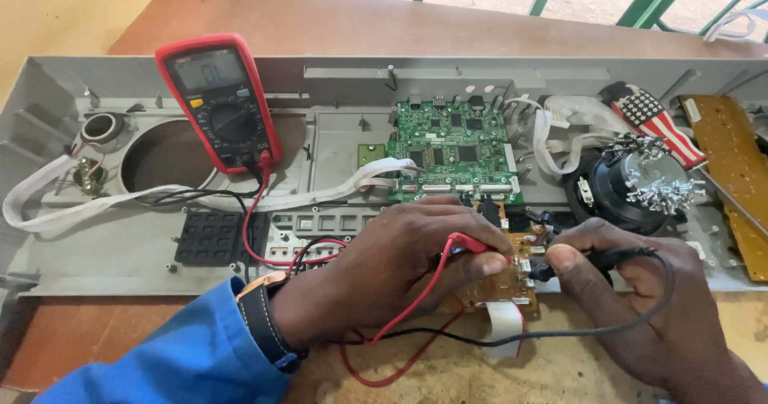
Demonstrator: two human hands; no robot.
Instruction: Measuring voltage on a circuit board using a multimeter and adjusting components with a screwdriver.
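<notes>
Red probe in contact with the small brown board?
Cannot tell. In the head view the left hand holds the red probe over the small brown board, but the fingers hide the tip.

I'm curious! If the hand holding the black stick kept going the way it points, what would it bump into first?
Probably the small brown circuit board: the right hand aims its black probe left at it, with the left hand just beyond.

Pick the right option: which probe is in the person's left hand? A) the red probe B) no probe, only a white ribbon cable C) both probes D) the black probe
A: the left hand pinches the red probe down on the small brown circuit board, while the right hand holds the black probe.
</notes>
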